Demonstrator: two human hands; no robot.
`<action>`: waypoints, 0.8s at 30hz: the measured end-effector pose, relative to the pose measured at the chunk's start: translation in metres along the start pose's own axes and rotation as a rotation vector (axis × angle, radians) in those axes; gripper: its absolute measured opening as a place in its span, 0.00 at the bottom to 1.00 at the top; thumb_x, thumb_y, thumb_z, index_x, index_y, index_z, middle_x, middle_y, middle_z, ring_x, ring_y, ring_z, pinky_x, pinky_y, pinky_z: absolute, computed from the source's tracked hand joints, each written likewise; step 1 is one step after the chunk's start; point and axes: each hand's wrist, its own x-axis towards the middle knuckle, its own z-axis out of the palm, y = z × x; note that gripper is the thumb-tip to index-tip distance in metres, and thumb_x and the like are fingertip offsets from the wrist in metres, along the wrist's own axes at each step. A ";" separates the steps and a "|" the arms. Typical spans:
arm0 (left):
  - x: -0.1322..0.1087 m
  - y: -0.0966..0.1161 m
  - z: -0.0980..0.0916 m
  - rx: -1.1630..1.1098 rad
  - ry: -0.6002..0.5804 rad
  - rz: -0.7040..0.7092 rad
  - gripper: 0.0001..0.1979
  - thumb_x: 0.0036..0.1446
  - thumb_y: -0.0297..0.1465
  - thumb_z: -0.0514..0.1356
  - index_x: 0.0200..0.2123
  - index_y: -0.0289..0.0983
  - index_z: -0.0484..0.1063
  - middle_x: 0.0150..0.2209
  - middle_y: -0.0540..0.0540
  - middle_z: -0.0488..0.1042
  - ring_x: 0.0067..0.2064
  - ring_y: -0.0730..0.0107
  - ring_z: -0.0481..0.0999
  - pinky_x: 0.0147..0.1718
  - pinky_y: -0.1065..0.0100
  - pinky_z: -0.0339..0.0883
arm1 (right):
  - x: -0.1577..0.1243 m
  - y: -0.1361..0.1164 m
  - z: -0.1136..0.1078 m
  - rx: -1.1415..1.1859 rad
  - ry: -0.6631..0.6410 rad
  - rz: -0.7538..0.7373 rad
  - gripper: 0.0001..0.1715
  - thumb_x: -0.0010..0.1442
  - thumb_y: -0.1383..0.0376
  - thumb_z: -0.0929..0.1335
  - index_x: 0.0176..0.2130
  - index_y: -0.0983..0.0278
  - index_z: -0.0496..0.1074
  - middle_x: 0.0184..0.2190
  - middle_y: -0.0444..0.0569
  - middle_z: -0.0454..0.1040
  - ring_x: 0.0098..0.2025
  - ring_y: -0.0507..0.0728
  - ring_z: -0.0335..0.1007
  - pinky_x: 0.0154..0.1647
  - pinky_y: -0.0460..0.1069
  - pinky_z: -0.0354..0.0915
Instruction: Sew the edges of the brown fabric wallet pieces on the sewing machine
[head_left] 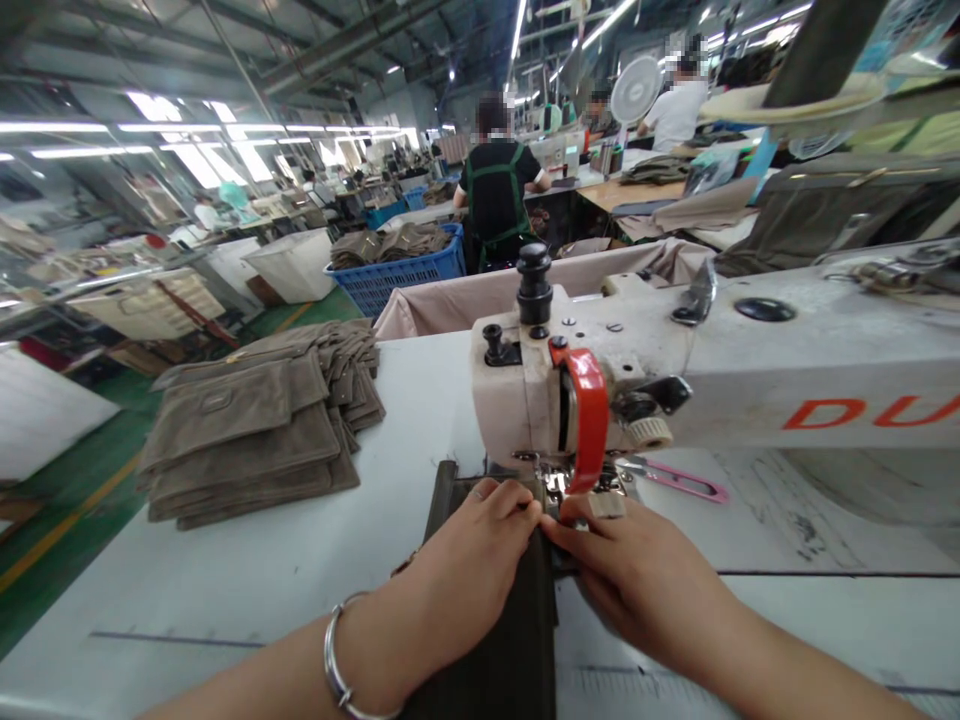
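Head view: both hands are pressing a dark green fabric strip (495, 640) flat on the white bench (225, 570) under a sewing machine (675, 380). The left hand (457, 570) and right hand (637, 580) are pinching its edge, fingertips apparently meeting just below the needle area, partly hidden. A stack of tan fabric pieces (255, 430) is lying at nine o'clock.
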 end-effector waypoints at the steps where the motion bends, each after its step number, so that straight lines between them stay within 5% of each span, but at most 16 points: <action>1: -0.003 -0.003 -0.001 -0.021 0.018 -0.017 0.18 0.60 0.20 0.52 0.52 0.38 0.68 0.52 0.43 0.69 0.56 0.62 0.66 0.57 0.59 0.59 | 0.000 0.000 0.000 0.005 -0.003 0.001 0.25 0.57 0.73 0.62 0.54 0.62 0.68 0.48 0.54 0.69 0.50 0.64 0.64 0.49 0.61 0.65; 6: -0.044 -0.024 -0.005 0.071 0.258 -0.469 0.20 0.58 0.37 0.59 0.52 0.38 0.65 0.53 0.40 0.64 0.56 0.50 0.63 0.54 0.46 0.59 | -0.002 -0.002 -0.004 0.090 0.054 0.070 0.17 0.61 0.72 0.61 0.47 0.63 0.72 0.43 0.54 0.70 0.46 0.62 0.64 0.46 0.58 0.64; 9: -0.069 -0.031 0.000 0.011 0.292 -0.649 0.18 0.51 0.42 0.64 0.40 0.36 0.68 0.46 0.41 0.66 0.50 0.48 0.66 0.49 0.44 0.62 | -0.003 -0.013 -0.009 0.149 0.043 0.118 0.13 0.63 0.70 0.61 0.38 0.62 0.74 0.37 0.51 0.70 0.42 0.60 0.64 0.43 0.58 0.63; 12: -0.073 -0.030 0.004 -0.344 0.294 -0.754 0.15 0.48 0.38 0.65 0.33 0.38 0.63 0.36 0.46 0.69 0.42 0.54 0.72 0.42 0.53 0.67 | -0.002 -0.032 -0.006 0.393 0.044 0.262 0.09 0.62 0.68 0.63 0.34 0.61 0.73 0.38 0.49 0.69 0.41 0.59 0.65 0.43 0.57 0.63; 14: -0.067 -0.028 0.003 -0.758 0.332 -0.815 0.18 0.48 0.38 0.66 0.36 0.38 0.61 0.36 0.46 0.72 0.39 0.56 0.75 0.39 0.56 0.70 | 0.000 -0.046 0.001 0.779 0.078 0.472 0.06 0.61 0.66 0.65 0.39 0.62 0.70 0.40 0.49 0.70 0.38 0.56 0.68 0.37 0.53 0.65; 17: -0.059 -0.027 -0.002 -1.310 0.320 -0.851 0.30 0.45 0.38 0.69 0.48 0.37 0.58 0.39 0.43 0.76 0.38 0.56 0.78 0.37 0.59 0.71 | 0.005 -0.064 0.011 1.404 0.151 0.754 0.19 0.57 0.60 0.68 0.47 0.63 0.63 0.35 0.46 0.70 0.25 0.50 0.65 0.22 0.44 0.60; 19: -0.060 -0.027 -0.006 -1.462 0.240 -0.825 0.36 0.44 0.38 0.70 0.53 0.34 0.58 0.41 0.39 0.76 0.39 0.54 0.79 0.38 0.59 0.72 | 0.006 -0.074 0.016 1.608 0.164 0.825 0.26 0.54 0.57 0.71 0.48 0.64 0.61 0.24 0.38 0.66 0.17 0.46 0.54 0.15 0.41 0.50; 22: -0.077 -0.022 -0.010 -1.308 0.134 -0.762 0.34 0.53 0.41 0.64 0.58 0.34 0.57 0.46 0.36 0.75 0.45 0.50 0.77 0.41 0.55 0.72 | -0.003 -0.087 0.022 1.600 0.072 0.866 0.28 0.53 0.51 0.71 0.46 0.64 0.62 0.15 0.31 0.56 0.11 0.45 0.42 0.11 0.42 0.40; 24: -0.092 -0.013 -0.012 -0.827 0.208 -0.703 0.32 0.56 0.40 0.62 0.61 0.38 0.56 0.51 0.36 0.71 0.50 0.47 0.74 0.43 0.50 0.71 | -0.015 -0.093 0.028 1.518 -0.038 0.868 0.27 0.54 0.47 0.69 0.42 0.64 0.62 0.15 0.34 0.61 0.11 0.45 0.44 0.10 0.42 0.40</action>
